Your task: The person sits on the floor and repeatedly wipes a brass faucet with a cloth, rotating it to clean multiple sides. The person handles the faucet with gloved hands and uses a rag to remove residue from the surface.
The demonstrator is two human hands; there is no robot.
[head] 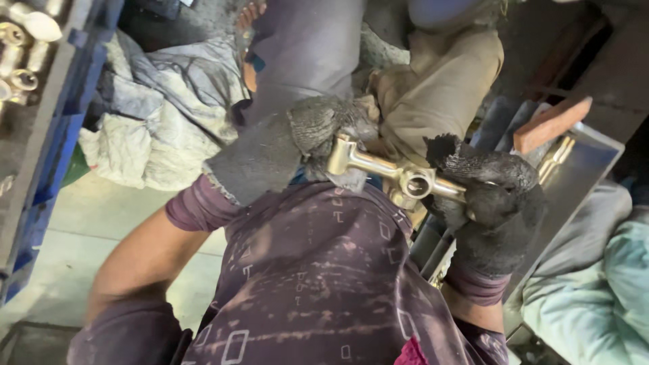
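A brass fitting (399, 174) with several arms and a round open socket is held crosswise in front of my body. My left hand (324, 132), in a dirty dark glove with a grey cloth sleeve, grips its left end. My right hand (490, 189), in a blackened glove, is closed around its right end. Both gloves are worn and sooty. Below the fitting lies my purple patterned shirt (318, 270), streaked with dust.
A blue crate (47, 135) with several brass parts (20, 47) stands at the left. Crumpled grey cloths (162, 101) lie behind it. A metal tray (574, 176) with brass pieces and a reddish block (551, 122) is at the right. Another person's clothed leg (595, 284) shows at the right.
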